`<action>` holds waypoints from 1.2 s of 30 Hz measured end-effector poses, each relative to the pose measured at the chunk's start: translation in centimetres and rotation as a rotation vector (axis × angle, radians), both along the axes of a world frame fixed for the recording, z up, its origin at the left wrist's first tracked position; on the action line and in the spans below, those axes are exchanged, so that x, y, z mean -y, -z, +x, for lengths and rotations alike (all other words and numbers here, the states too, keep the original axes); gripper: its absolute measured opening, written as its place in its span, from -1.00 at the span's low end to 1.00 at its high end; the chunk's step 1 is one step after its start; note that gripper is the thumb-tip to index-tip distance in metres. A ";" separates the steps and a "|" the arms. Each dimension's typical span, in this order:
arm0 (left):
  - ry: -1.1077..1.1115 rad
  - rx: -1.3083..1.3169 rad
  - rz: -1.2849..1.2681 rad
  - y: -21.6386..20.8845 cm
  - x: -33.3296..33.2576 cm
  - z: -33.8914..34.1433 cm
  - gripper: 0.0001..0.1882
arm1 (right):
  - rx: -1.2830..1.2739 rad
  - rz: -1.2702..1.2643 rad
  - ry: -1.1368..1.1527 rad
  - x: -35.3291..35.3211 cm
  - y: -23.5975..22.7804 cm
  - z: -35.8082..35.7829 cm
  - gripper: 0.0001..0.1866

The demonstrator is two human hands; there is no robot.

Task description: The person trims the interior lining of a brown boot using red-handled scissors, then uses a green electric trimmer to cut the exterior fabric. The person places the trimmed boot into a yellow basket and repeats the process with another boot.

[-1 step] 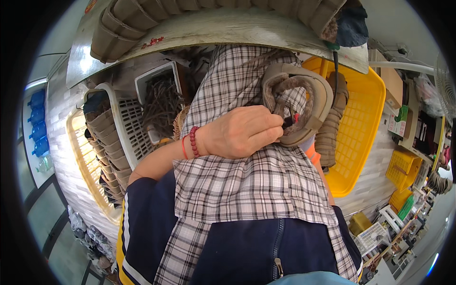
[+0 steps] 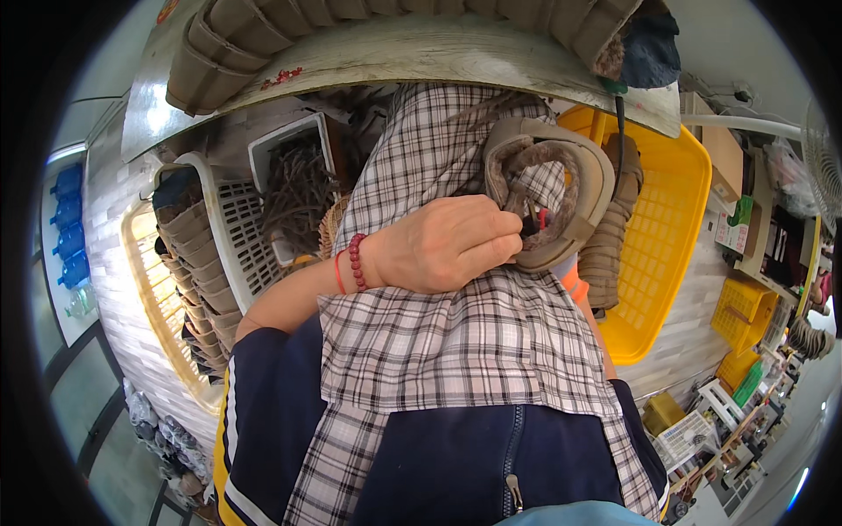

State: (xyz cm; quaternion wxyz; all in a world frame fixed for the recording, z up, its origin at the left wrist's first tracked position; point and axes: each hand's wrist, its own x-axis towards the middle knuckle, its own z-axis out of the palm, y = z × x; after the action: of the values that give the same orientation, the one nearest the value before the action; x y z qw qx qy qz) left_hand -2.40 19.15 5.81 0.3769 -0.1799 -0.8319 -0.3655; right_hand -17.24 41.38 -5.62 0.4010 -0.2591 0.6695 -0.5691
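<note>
- We see the fur-lined brown piece held up over the lap, in front of the checked cloth and below the near edge of the worktop.
- Our left hand is closed, its fingers gathered at the piece's near-left rim; if that pinch slackened, we think the soft ring could twist or slip down onto the lap.
- Our right hand is hidden behind the piece, so we cannot tell whether it is spread or gripping.
- In the ring's opening sits a small red-and-black thing, too small for us to identify; if it has a point or an edge, it could catch the fur or a fingertip we cannot see.
- The beaded bracelet on our left wrist might snag loose fibres or the cloth if the wrist dragged across them.
- The dark cord hangs from the worktop near the piece, so a sudden lift to the right could hook it.
- Just beside, the stacked brown pieces in the yellow crate could be knocked by a wide right elbow.
</note>
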 end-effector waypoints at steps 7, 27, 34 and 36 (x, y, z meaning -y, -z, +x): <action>-0.003 0.009 0.018 0.2 0.3 0.2 -0.77 | 0.020 0.025 0.030 0.3 -0.1 0.4 -0.69; 0.005 0.019 0.028 0.4 0.6 0.0 -0.75 | 0.023 0.069 0.126 -0.4 -1.1 0.4 -0.71; -0.022 0.030 0.039 -0.1 0.1 0.1 -0.75 | -0.140 0.235 0.309 -1.9 -3.6 1.2 -0.71; -0.019 0.042 0.037 -0.6 0.5 -0.1 -0.74 | -0.027 0.194 0.231 -2.4 -4.7 -0.6 -0.68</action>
State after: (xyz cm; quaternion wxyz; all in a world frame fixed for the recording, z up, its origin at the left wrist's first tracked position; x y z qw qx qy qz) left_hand -2.52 18.62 6.44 0.3661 -0.1572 -0.8344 -0.3810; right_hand -17.84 43.82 -0.95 0.3468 -0.1480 0.7522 -0.5404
